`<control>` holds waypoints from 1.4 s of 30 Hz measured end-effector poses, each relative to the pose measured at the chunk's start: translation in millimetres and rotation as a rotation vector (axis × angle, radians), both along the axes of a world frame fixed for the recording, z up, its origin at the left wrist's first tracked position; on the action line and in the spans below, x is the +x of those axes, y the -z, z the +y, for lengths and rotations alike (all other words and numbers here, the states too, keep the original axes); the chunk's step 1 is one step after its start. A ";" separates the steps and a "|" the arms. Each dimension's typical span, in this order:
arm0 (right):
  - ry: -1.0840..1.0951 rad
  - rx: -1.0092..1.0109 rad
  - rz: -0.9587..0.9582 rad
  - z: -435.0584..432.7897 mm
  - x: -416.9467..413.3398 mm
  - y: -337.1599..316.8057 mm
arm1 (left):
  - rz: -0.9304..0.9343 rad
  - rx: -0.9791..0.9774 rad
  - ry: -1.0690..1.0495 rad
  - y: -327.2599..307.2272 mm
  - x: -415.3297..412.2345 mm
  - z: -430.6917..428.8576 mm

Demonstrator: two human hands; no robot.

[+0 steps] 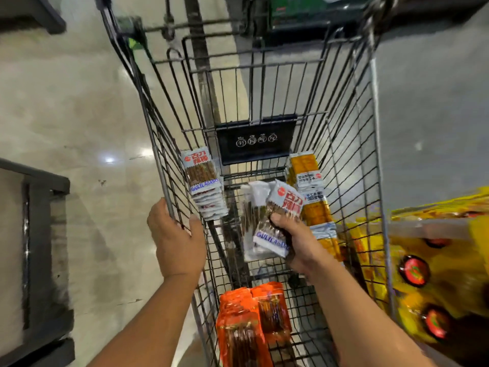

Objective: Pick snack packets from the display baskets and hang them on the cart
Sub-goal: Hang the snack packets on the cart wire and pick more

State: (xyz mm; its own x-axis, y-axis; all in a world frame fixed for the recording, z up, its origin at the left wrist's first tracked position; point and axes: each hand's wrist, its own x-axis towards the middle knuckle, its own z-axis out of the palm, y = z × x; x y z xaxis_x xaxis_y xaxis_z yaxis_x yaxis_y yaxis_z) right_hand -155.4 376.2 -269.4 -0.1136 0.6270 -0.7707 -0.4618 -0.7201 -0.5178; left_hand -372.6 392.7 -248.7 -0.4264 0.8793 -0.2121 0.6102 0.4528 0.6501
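In the head view, a wire shopping cart point(264, 83) is seen from above on a pale, glossy floor point(79, 107). The left rim of the cart is gripped by the left hand point(176, 239), with the fingers wrapped over the top wire and the thumb pressed against the mesh inside. A bunch of white snack packets point(267, 223) with red lettering and blue print is held by the right hand point(296, 242) inside the cart, near its middle; the fingers are closed around the lower part of the bunch, and the packets are tilted towards the far right. A second stack of the same white packets point(205, 181) is hung on the inner side of the left wall, just beyond the left hand. A strip of yellow-orange packets point(312, 197) is hung along the inner side of the right wall, just beside the held bunch. Orange packets point(251, 321) are seen at the near end of the cart, between the two forearms. A dark plastic panel point(255, 140) is fixed to the far part of the cart. Yellow packaging with red circles point(428, 274) is seen outside the cart on the right, blurred. A dark frame point(45, 250) stands on the floor at the left
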 end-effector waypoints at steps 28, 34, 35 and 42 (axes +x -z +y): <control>0.593 0.341 -0.231 -250.8 -84.5 -283.1 | -1.171 -0.444 0.740 -227.0 -12.6 -135.0; 0.803 0.311 -0.342 -305.1 -56.4 -294.3 | -1.180 -0.512 0.773 -249.3 14.5 -149.2; 0.843 0.313 -0.362 -313.7 -50.3 -296.1 | -1.208 -0.541 0.767 -254.6 18.8 -150.7; 1.031 0.349 -0.455 -391.3 3.3 -315.4 | -1.376 -0.924 0.911 -294.6 90.7 -206.6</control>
State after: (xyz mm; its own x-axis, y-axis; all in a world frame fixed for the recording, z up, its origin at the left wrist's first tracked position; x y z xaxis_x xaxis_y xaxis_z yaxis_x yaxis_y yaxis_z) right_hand -152.1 -15.1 45.9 0.8110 0.4468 -0.3777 -0.4641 0.0983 -0.8803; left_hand -281.9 186.1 45.9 0.8945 0.1341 -0.4265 0.1703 0.7798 0.6024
